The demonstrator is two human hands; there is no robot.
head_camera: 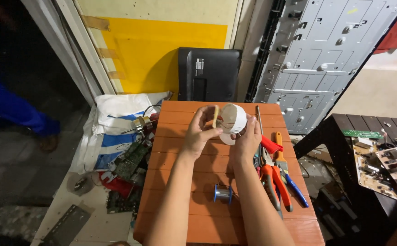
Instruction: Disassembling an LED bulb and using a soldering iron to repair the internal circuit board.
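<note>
Holding a white round lamp housing (pixel 233 119) up over the far half of the orange slatted table (pixel 180 173), we have both hands on it. Our left hand (pixel 199 133) pinches a thin tan strip (pixel 215 116) at the housing's left edge, thumb and fingers closed on it. Our right hand (pixel 247 140) cups the housing from below and right, fingers curled tight around its rim. Small wires show at the housing's underside, detail too small to tell.

On the table near us sits a spool of solder wire (pixel 223 194), well apart from the hands. Just right of our right forearm lie orange-handled pliers (pixel 271 180), a blue-handled screwdriver (pixel 294 187) and a long metal rod (pixel 258 119). Left of the table, on the floor, circuit boards (pixel 132 159) and a white-blue sack (pixel 116 127). A black monitor back (pixel 208 75) leans behind the table, a grey metal panel (pixel 317 54) to its right.
</note>
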